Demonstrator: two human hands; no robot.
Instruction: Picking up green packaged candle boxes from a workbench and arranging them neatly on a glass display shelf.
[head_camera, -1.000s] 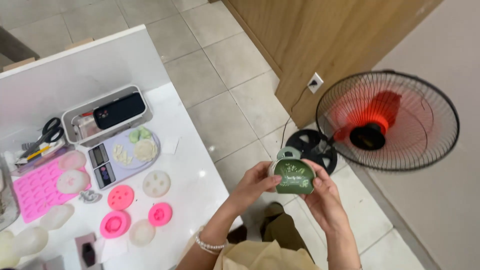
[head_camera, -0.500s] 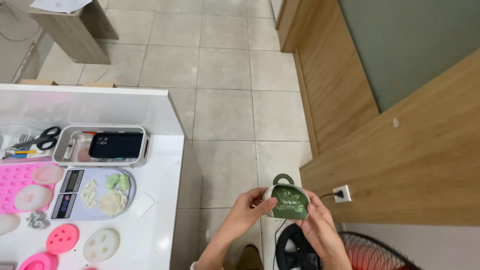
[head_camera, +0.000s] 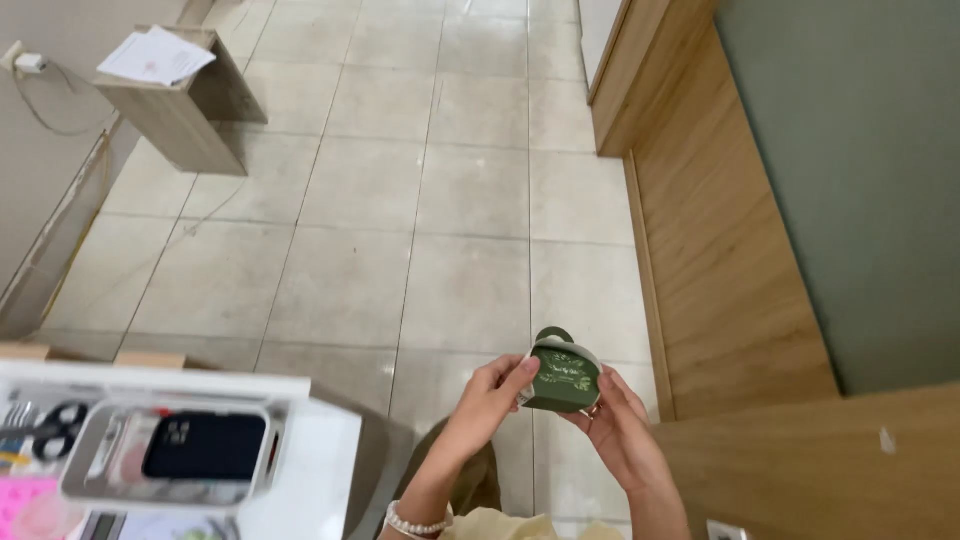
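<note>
A small dark green box (head_camera: 562, 376) with a rounded handle on top and pale printed decoration is held in front of me above the tiled floor. My left hand (head_camera: 487, 403) grips its left side with thumb and fingers. My right hand (head_camera: 618, 425) cups it from the right and below. A bead bracelet (head_camera: 416, 522) circles my left wrist.
A white table (head_camera: 305, 455) at lower left carries a grey tray (head_camera: 170, 455) holding a black phone (head_camera: 205, 445), and black scissors (head_camera: 50, 420). A wooden stand (head_camera: 175, 105) with papers is far left. Wood panelling (head_camera: 720, 300) and a green wall run along the right.
The view has swung up and away from the table and the fan. Both hands keep hold of the green box, now turned slightly.
</note>
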